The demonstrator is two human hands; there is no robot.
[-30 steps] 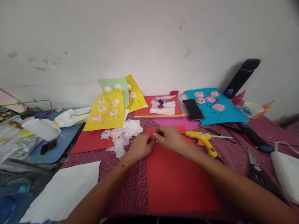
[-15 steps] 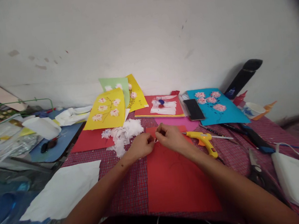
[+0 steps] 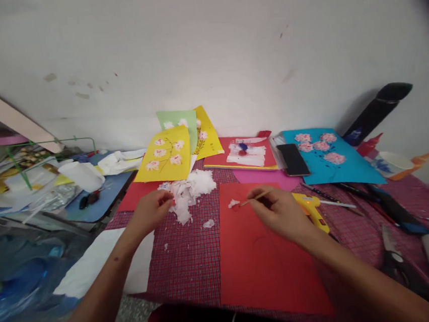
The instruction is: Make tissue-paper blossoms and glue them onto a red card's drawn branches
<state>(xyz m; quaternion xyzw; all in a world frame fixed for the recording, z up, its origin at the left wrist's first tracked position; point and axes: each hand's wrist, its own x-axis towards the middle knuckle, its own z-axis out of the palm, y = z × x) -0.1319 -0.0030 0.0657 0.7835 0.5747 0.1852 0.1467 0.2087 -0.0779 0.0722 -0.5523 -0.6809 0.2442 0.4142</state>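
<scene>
A red paper sheet (image 3: 270, 267) lies in front of me with faint curved pencil lines on it. A small torn piece of white tissue (image 3: 234, 203) sits on its upper part. My right hand (image 3: 280, 210) is over the sheet, pinching a thin wooden stick (image 3: 258, 196) whose tip points left toward that piece. At the left edge of the pile of torn white tissue (image 3: 190, 188), my left hand (image 3: 153, 212) has its fingers curled together. Whether anything is between them is hidden. A loose tissue scrap (image 3: 208, 224) lies on the checked cloth.
A yellow glue gun (image 3: 312, 210) lies just right of my right hand. Scissors (image 3: 396, 260), a phone (image 3: 293, 159) and a blue flower picture (image 3: 346, 163) are farther right. Yellow flower pictures (image 3: 167, 160) stand against the wall. White paper (image 3: 91, 264) lies left.
My hands were together over the top of the red sheet. My left hand has moved left to the tissue pile; my right hand has shifted slightly right, uncovering the tissue piece. The view has turned left.
</scene>
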